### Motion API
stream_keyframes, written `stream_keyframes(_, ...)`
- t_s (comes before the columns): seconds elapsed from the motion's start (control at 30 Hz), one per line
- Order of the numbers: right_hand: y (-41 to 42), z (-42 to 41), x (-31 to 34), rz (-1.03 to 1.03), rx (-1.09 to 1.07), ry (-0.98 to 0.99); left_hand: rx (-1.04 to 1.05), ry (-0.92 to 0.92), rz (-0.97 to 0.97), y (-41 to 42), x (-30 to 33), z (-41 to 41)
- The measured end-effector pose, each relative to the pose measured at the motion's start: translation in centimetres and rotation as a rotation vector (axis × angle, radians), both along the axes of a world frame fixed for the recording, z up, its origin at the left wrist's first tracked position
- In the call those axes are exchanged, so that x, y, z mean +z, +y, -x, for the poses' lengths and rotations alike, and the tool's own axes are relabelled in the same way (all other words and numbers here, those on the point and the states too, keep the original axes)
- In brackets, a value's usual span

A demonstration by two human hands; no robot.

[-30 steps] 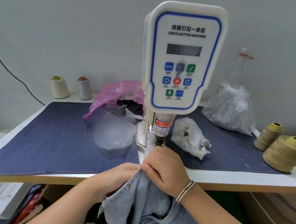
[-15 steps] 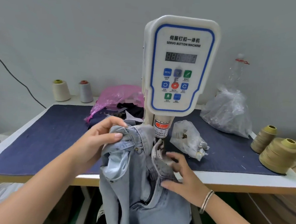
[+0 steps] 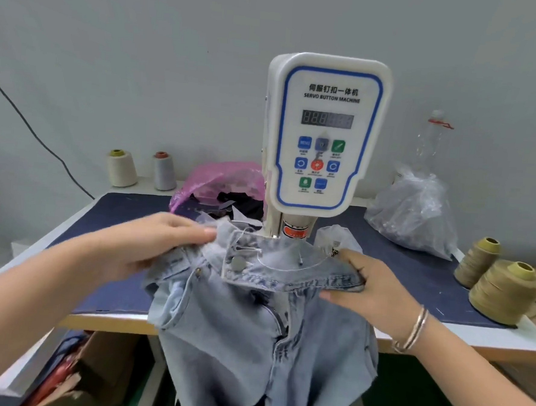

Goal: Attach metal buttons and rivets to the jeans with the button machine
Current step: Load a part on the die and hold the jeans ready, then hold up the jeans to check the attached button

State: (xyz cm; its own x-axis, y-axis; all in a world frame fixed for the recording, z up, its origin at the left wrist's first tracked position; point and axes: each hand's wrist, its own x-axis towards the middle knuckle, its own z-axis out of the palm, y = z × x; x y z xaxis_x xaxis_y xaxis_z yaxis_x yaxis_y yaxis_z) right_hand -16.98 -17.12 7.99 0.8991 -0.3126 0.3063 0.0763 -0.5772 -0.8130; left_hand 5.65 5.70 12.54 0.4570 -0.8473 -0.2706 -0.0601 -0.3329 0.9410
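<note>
Four thread cones stand on the table: a cream one (image 3: 121, 168) and a grey one (image 3: 164, 171) at the far left, two olive ones (image 3: 477, 262) (image 3: 504, 292) at the near right. There are three plastic bags, one pink (image 3: 221, 181), one large clear (image 3: 413, 211) and one small clear (image 3: 336, 238), beside one button machine (image 3: 323, 131). One pair of jeans (image 3: 252, 343) shows one metal button (image 3: 238, 263) and what look like two small rivets (image 3: 198, 271) (image 3: 300, 262), and two hands, left (image 3: 151, 246) and right (image 3: 371, 287), are in view.
</note>
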Motion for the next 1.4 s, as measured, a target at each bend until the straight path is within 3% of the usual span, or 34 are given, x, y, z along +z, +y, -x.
stream_keyframes(0.1,-0.7,0.4,1.1,-0.081,0.199,0.26,0.197,0.005,0.45,0.0,1.6,0.0)
stream_keyframes(0.17,-1.5,0.6,1.2,-0.111,0.256,0.532,0.292,-0.027,0.614,-0.1,2.9,0.2)
stream_keyframes(0.27,-2.4,0.7,1.8,0.059,0.268,0.91,0.255,-0.13,0.669,-0.4,4.0,0.6)
stream_keyframes(0.33,-3.1,0.5,2.6,0.409,0.16,1.006,0.176,-0.218,0.621,-0.3,4.3,0.8)
stream_keyframes(0.4,-3.6,0.5,3.7,0.796,-0.057,0.893,0.16,-0.312,0.543,0.0,4.4,0.5)
stream_keyframes(0.43,-3.7,0.7,4.2,0.896,-0.15,0.771,0.179,-0.354,0.513,0.3,4.3,0.3)
stream_keyframes(0.5,-4.1,1.2,4.8,0.911,-0.238,0.519,0.212,-0.439,0.45,1.0,4.1,0.1)
stream_keyframes(0.57,-4.3,1.9,5.1,0.693,-0.227,0.277,0.244,-0.507,0.365,1.4,3.6,0.1)
stream_keyframes(0.73,-3.6,2.1,5.1,-0.201,-0.199,-0.119,0.203,-0.511,0.166,2.2,2.1,0.2)
stream_keyframes(0.8,-3.4,2.1,5.3,-0.325,-0.172,-0.193,0.086,-0.534,0.185,2.8,1.7,0.7)
stream_keyframes(0.87,-3.3,2.4,5.7,-0.357,-0.113,-0.203,-0.074,-0.497,0.273,3.3,1.2,1.5)
stream_keyframes(0.93,-3.4,2.7,6.3,-0.408,-0.034,-0.187,-0.229,-0.334,0.309,3.3,0.5,2.7)
stream_keyframes(1.03,-4.2,3.0,7.0,-0.529,0.054,-0.191,-0.373,-0.209,0.193,2.7,0.1,3.6)
stream_keyframes(1.1,-4.5,3.4,7.4,-0.587,0.139,-0.207,-0.435,-0.357,0.034,2.6,-0.1,2.6)
stream_keyframes(1.17,-4.7,3.8,8.0,-0.562,0.24,-0.144,-0.413,-0.678,-0.101,2.6,0.4,1.5)
stream_keyframes(1.23,-4.9,4.4,9.0,-0.457,0.34,-0.009,-0.351,-1.006,-0.045,2.6,1.1,0.5)
stream_keyframes(1.33,-5.1,5.2,11.1,-0.14,0.365,0.235,-0.133,-1.259,0.154,2.2,2.3,0.0)
stream_keyframes(1.4,-5.3,5.2,11.9,0.292,0.207,0.339,0.066,-1.298,0.136,1.8,3.4,0.6)
